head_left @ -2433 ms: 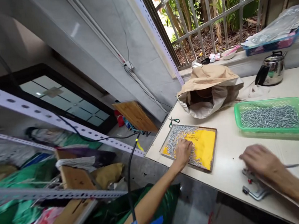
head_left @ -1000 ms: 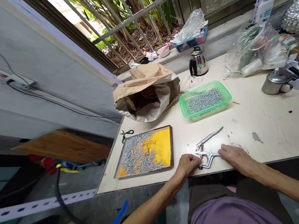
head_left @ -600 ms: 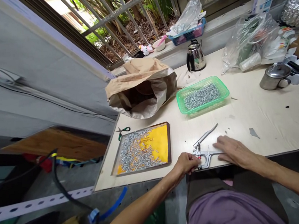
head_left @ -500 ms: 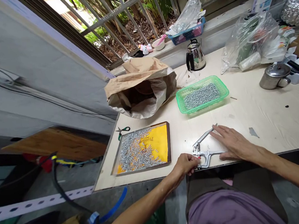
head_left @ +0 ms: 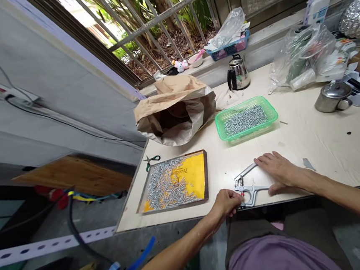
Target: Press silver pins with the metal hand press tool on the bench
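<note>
On the table's near edge lies a silver hand-lever tool (head_left: 251,193) with a coil spring and two spread handles. My right hand (head_left: 279,170) spans these handles: its fingers lie over the end of the upper lever, and the thumb is at the lower handle's end. At the tool's left end, my left hand (head_left: 226,202) pinches with thumb and fingertips beside a small red part. Whatever sits in that pinch is too small to make out. Left of it, a shallow tray (head_left: 206,174) with a yellow bottom holds many small silver metal pins (head_left: 164,189).
A green basket (head_left: 274,116) of similar pins stands behind the tool. Near the tray are green-handled scissors (head_left: 152,158) and an open paper sack (head_left: 173,97). Farther back stand a steel kettle (head_left: 239,73), a lidded metal cup (head_left: 332,96) and a plastic bag (head_left: 299,57).
The whole view has shifted, with things sitting slightly lower and to the right. My right fingers now cover the upper lever's end, and the handles look slightly closer together. My left hand keeps its pinch.
</note>
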Demonstrator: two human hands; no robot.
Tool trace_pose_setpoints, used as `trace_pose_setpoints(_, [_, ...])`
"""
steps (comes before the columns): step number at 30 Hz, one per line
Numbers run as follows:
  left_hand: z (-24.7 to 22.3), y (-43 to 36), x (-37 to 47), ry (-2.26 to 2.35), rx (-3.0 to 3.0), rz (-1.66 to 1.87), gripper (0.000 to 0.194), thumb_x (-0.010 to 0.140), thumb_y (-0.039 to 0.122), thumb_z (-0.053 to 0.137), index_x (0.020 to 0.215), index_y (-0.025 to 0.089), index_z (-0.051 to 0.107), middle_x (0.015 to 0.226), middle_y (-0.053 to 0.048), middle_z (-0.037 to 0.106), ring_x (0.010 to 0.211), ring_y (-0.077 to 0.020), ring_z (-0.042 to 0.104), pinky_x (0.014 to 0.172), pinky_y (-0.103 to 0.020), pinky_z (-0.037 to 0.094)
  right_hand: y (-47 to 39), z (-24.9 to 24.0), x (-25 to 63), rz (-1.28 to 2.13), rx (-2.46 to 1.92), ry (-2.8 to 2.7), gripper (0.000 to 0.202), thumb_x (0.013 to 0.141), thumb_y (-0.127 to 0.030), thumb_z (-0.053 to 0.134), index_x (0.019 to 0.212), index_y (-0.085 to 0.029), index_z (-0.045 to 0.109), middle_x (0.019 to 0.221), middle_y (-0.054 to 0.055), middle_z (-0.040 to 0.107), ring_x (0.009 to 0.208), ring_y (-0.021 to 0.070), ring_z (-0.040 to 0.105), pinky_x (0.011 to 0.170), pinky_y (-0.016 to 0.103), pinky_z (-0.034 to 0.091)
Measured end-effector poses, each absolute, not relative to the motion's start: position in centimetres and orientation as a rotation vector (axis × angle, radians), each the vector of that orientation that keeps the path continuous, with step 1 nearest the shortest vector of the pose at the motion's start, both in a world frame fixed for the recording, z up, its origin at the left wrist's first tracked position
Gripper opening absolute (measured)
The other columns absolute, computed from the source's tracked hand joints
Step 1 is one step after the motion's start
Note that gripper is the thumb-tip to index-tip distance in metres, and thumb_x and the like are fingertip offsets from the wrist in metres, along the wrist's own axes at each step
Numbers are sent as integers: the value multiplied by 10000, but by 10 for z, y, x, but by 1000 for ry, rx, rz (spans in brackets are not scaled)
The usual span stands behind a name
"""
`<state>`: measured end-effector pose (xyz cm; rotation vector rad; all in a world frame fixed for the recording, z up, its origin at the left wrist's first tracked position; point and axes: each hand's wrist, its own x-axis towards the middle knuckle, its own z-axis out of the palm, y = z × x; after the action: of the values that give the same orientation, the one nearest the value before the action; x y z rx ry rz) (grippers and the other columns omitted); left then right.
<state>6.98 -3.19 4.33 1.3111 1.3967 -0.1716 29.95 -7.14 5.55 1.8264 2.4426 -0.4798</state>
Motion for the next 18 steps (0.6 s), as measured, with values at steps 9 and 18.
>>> trace_pose_setpoints(9, [41, -36, 65, 1432, 1386, -207, 222, 732, 337, 627, 673, 124, 604, 427, 74, 424, 379, -80, 417, 396, -198, 338, -72, 66, 296, -466, 1848, 2399, 777, 510, -470, 824, 1145, -117, 550, 1113, 156, 571, 1008, 304, 504, 814, 397, 416])
trace_pose_setpoints(18, [37, -40, 101, 879, 2651, 214, 524, 725, 361, 724, 1173, 186, 516, 1152, -112, 571, 1032, -269, 506, 868, -420, 459, -83, 65, 293, -423, 1892, 2418, 549, 615, -415, 794, 1044, -142, 587, 1025, 111, 586, 937, 264, 509, 782, 366, 399])
